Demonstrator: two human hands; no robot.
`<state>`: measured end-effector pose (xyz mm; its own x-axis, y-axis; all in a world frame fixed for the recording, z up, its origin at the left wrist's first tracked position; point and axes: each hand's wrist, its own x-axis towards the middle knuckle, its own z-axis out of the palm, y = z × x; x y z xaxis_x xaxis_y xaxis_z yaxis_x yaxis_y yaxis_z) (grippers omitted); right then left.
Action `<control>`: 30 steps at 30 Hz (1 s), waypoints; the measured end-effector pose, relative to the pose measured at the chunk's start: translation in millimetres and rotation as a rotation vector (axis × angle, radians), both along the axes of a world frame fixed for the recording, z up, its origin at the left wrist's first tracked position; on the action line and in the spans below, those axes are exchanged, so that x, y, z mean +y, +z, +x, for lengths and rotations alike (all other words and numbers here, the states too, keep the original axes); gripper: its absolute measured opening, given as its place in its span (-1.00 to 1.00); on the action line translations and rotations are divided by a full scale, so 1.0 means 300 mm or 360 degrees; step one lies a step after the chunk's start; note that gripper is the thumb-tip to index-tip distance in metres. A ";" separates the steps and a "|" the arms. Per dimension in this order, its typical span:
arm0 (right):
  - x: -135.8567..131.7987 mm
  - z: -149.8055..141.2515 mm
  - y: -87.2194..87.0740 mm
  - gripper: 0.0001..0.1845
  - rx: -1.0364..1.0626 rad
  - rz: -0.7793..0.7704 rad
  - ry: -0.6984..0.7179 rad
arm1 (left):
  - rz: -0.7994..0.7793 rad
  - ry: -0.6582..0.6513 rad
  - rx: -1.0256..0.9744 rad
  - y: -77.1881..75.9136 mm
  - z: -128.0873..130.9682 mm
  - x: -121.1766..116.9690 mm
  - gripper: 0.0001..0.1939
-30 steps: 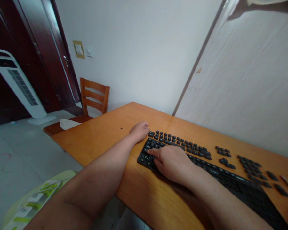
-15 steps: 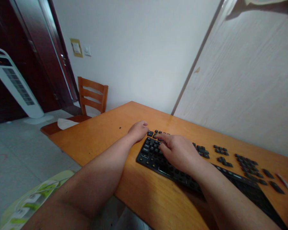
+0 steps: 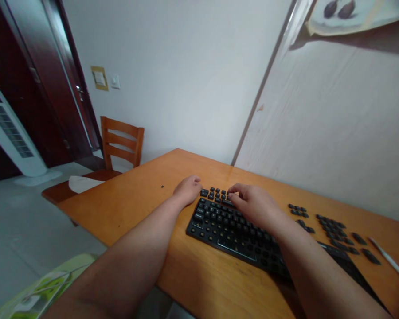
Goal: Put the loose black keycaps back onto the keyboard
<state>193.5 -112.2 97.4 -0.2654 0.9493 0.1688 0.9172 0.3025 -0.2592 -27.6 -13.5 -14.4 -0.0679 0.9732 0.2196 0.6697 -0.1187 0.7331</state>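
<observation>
My right hand reaches over a black keyboard to the loose black keycaps lined up behind it. Its thumb and index finger are slightly apart, their tips at the keycaps; any keycap between them is too small to make out. The keyboard's upper rows bear keycaps, while bare switch positions show along its near rows. My left hand rests on the table just left of the loose keycaps, its fingers curled and partly hidden. My right forearm covers part of the keyboard.
More loose keycaps lie in groups on the wooden table to the right, near a thin white stick-like tool. A wooden chair stands beyond the left edge. A wall borders the far side.
My right hand has gone from pointing at the keyboard's left keys to the loose keycaps, then farther right along them. My left hand stays put. The view has shifted slightly.
</observation>
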 end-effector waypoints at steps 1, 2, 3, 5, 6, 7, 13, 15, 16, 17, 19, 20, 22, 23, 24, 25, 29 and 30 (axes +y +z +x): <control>0.010 0.008 0.000 -0.64 0.0022 0.0002 -0.0021 | 0.0000 -0.0001 -0.0002 0.002 0.000 -0.002 -0.63; 0.020 0.014 0.000 -0.65 0.0036 0.0001 -0.0038 | -0.0003 -0.0002 -0.0003 0.003 -0.001 -0.004 -0.63; 0.029 0.018 0.001 -0.67 0.0041 -0.0002 -0.0051 | -0.0007 0.0000 -0.0004 0.004 -0.002 -0.005 -0.62; 0.048 0.023 0.003 -0.69 0.0030 -0.0025 -0.0068 | -0.0019 0.0004 -0.0011 0.005 -0.003 -0.006 -0.62; 0.058 0.023 0.004 -0.71 0.0022 -0.0043 -0.0073 | -0.0023 0.0005 -0.0015 0.004 -0.004 -0.006 -0.62; 0.069 0.022 0.004 -0.72 0.0016 -0.0061 -0.0074 | -0.0026 0.0003 -0.0019 0.003 -0.005 -0.005 -0.62; 0.166 0.004 -0.017 -0.79 -0.0029 -0.0133 -0.0052 | -0.0022 0.0004 0.0000 -0.002 -0.008 0.002 -0.63; 0.205 -0.003 -0.035 -0.80 -0.0079 -0.0177 -0.0089 | -0.0037 0.0005 0.0010 0.000 -0.007 0.000 -0.64; 0.223 -0.007 -0.044 -0.82 -0.0097 -0.0193 -0.0101 | -0.0046 0.0004 0.0012 0.003 -0.007 -0.001 -0.63; 0.240 -0.012 -0.053 -0.83 -0.0112 -0.0205 -0.0110 | -0.0053 0.0005 0.0014 0.005 -0.007 -0.003 -0.63; 0.270 -0.023 -0.068 -0.84 -0.0130 -0.0220 -0.0099 | -0.0063 0.0018 0.0017 0.011 -0.006 -0.008 -0.63; 0.283 -0.030 -0.074 -0.84 -0.0141 -0.0223 -0.0090 | -0.0067 0.0026 0.0023 0.013 -0.005 -0.010 -0.64; 0.308 -0.046 -0.082 -0.84 -0.0172 -0.0219 -0.0072 | -0.0081 0.0048 0.0037 0.019 -0.004 -0.014 -0.64; 0.320 -0.055 -0.085 -0.85 -0.0192 -0.0210 -0.0065 | -0.0082 0.0056 0.0042 0.022 -0.003 -0.016 -0.64; 0.332 -0.064 -0.087 -0.85 -0.0212 -0.0197 -0.0059 | -0.0083 0.0061 0.0047 0.024 -0.002 -0.017 -0.64; 0.344 -0.073 -0.090 -0.86 -0.0235 -0.0184 -0.0054 | -0.0087 0.0064 0.0051 0.026 -0.001 -0.018 -0.64; 0.384 -0.105 -0.102 -0.84 -0.0313 -0.0160 -0.0020 | -0.0093 0.0065 0.0048 0.028 0.002 -0.018 -0.64; 0.392 -0.110 -0.106 -0.84 -0.0328 -0.0159 -0.0013 | -0.0092 0.0068 0.0039 0.028 0.002 -0.017 -0.64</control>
